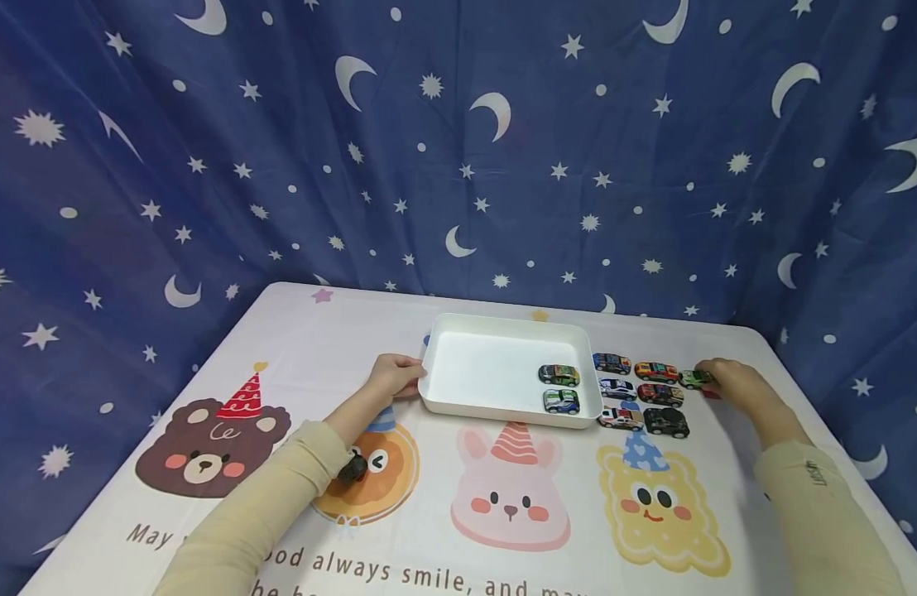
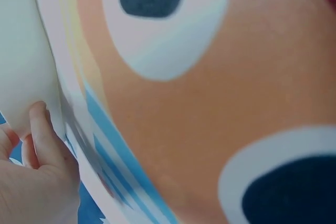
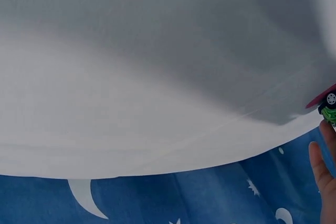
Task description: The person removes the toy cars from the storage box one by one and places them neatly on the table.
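A shallow white tray (image 1: 488,406) lies on the table. My left hand (image 1: 394,376) grips its left rim; in the left wrist view the thumb (image 2: 46,135) presses the tray's outer wall. Two toy cars, a dark yellow-striped one (image 1: 559,375) and a white-blue-green one (image 1: 561,401), stand at the tray's right side. My right hand (image 1: 727,382) holds the end of a green toy car (image 1: 693,379) at the fingertips. In the right wrist view, only part of the fingers and the car (image 3: 329,112) shows at the frame edge.
Right of the tray, several toy cars stand close together, among them a blue one (image 1: 612,363), a red-yellow one (image 1: 656,372) and a black one (image 1: 665,422). A small black object (image 1: 352,468) sits by the left forearm. Behind the table hangs a blue star-and-moon curtain (image 1: 399,149).
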Motion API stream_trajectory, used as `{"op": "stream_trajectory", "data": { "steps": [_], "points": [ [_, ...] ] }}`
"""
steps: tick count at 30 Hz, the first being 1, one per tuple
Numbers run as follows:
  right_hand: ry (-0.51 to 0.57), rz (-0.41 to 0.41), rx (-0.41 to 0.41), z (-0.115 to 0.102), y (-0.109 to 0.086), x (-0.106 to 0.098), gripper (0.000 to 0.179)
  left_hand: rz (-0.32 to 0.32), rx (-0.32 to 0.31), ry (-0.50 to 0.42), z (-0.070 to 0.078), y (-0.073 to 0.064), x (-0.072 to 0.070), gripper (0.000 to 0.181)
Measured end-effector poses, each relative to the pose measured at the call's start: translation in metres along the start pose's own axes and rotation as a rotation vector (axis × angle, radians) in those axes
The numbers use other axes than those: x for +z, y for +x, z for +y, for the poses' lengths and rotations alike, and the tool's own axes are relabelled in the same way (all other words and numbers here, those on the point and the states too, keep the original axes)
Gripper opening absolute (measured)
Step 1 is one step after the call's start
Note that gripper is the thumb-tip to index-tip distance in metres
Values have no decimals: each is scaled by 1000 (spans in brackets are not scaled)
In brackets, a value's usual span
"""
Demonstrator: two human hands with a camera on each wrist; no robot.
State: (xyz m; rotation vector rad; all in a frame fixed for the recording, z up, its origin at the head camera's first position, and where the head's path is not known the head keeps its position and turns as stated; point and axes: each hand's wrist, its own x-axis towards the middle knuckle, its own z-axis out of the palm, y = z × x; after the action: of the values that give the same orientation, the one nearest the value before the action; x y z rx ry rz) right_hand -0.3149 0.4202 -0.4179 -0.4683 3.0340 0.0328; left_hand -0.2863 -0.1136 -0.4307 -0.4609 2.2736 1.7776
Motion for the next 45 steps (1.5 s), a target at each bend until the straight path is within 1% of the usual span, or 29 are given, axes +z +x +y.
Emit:
{"op": "stream_trajectory", "data": {
  "steps": [4, 10, 14, 20, 24, 27, 31, 38, 41, 45],
  "points": [
    [-4, 0, 2, -2, -1, 0, 21, 3, 2, 11, 0, 0, 0, 29],
    [-9, 9, 5, -5, 0, -3, 21, -1, -6, 3, 2, -1, -1, 30],
    [-5, 8, 1, -5, -1, -6, 26, -4, -12, -4, 3, -1, 0, 30],
    [17, -3, 38, -4, -3, -8, 34, 2, -8, -10, 2, 0, 1, 30],
    [49, -26, 78, -5, -6, -8, 33, 4, -8, -5, 1, -1, 1, 30],
    [80, -25, 103, -6, -9, -10, 33, 5, -3, 2, 1, -1, 1, 30],
    [108, -31, 115, -5, -12, -15, 33, 6, -2, -1, 2, -2, 1, 29],
    [85, -15, 67, 1, -17, -25, 31, -4, 7, -16, 4, -2, 3, 30],
    [81, -20, 58, -1, -19, -30, 31, -6, 11, -11, 3, -3, 2, 30],
    [92, 5, 31, -4, -23, -31, 29, -7, 14, -12, 2, -2, 1, 29]
  ]
}}
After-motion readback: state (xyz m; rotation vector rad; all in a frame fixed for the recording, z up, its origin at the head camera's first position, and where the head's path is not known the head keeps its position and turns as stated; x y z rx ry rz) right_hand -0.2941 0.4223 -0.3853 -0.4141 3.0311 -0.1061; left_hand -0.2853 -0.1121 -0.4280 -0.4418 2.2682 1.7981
